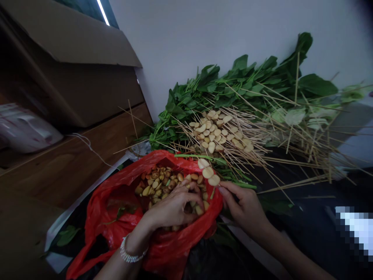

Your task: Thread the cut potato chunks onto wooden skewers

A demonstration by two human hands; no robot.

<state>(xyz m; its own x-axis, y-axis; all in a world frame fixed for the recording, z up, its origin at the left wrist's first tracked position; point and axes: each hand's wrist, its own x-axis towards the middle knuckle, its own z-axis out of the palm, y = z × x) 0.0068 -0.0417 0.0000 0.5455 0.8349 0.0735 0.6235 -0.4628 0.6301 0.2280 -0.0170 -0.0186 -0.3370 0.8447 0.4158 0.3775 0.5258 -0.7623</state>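
My right hand pinches the lower end of a thin skewer; pale round potato slices are threaded on it in a row, over the bag's right rim. My left hand, wearing a beaded bracelet on the wrist, reaches into an open red plastic bag. Its fingers curl down among loose potato pieces, and whatever is between the fingertips is hidden. Behind the bag, several loaded skewers with potato slices lie on a spread of bare wooden skewers.
Leafy green stems are heaped along the wall, with paler leaves to the right. Skewer tips stick out in many directions. At left stand a cardboard box and a white container on a wooden surface. Black plastic lies beneath.
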